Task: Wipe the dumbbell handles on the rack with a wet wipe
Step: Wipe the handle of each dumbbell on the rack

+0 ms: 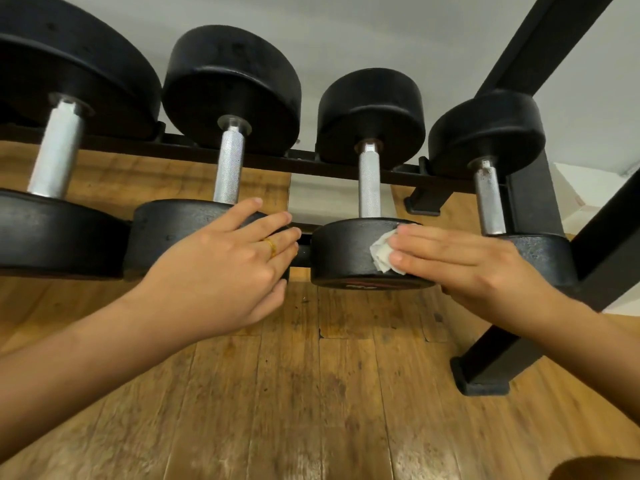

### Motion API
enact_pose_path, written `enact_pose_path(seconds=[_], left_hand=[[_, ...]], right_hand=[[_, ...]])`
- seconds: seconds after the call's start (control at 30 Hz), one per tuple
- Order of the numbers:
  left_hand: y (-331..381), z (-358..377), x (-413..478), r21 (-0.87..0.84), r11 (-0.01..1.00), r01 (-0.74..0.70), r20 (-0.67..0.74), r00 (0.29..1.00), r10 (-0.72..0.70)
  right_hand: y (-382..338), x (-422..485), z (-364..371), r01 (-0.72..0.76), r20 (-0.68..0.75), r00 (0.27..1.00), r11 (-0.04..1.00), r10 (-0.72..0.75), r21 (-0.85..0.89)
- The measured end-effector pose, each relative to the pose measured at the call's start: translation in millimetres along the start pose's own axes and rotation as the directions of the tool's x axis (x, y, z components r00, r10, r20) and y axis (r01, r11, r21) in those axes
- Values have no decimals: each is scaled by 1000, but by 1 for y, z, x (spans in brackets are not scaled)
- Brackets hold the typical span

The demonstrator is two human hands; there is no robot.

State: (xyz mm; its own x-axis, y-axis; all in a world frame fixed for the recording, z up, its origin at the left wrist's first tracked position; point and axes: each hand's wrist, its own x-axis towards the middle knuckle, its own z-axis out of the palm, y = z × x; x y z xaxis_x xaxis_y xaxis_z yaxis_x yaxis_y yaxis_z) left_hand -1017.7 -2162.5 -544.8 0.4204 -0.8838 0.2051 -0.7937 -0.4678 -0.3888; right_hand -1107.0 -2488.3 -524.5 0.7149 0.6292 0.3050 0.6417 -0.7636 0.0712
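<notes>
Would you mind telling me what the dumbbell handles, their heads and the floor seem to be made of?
Dumbbell handles: bare metal, likely steel; silvery sheen with knurled crosshatch. Heads: matte black, faintly pebbled; rubber or coated iron, cannot tell. Floor: wooden planks, worn glossy finish; grain and seams show.

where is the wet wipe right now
In the head view the wet wipe sits right of centre, pressed by the right hand against the near head of the third dumbbell from the left, below its handle.
</notes>
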Motion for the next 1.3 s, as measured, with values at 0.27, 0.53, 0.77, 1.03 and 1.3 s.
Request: enact_pose_path(seconds=[0.27, 0.53, 0.77, 1.03, 1.3], left_hand=[[-2, 1, 0, -10, 1000, -1, -1, 1000, 1], [-2, 7, -3, 0, 1000, -4, -49, 999, 4], [-4, 7, -19, -68, 993, 99, -101, 989, -105], [-1, 21, -51, -116, 973, 199, -193, 957, -219], [0, 29, -51, -133, 968, 211, -272, 932, -240]], right_hand=[[-34, 34, 5, 45, 234, 972, 994, -21, -97], [-39, 32, -2, -68, 321, 940, 984, 117, -162], [-55, 40, -2, -111, 350, 912, 952, 212, -287], [-71, 78, 22, 17, 423, 879, 874, 218, -486], [-86, 66, 12, 17, 393, 896, 871, 205, -492]])
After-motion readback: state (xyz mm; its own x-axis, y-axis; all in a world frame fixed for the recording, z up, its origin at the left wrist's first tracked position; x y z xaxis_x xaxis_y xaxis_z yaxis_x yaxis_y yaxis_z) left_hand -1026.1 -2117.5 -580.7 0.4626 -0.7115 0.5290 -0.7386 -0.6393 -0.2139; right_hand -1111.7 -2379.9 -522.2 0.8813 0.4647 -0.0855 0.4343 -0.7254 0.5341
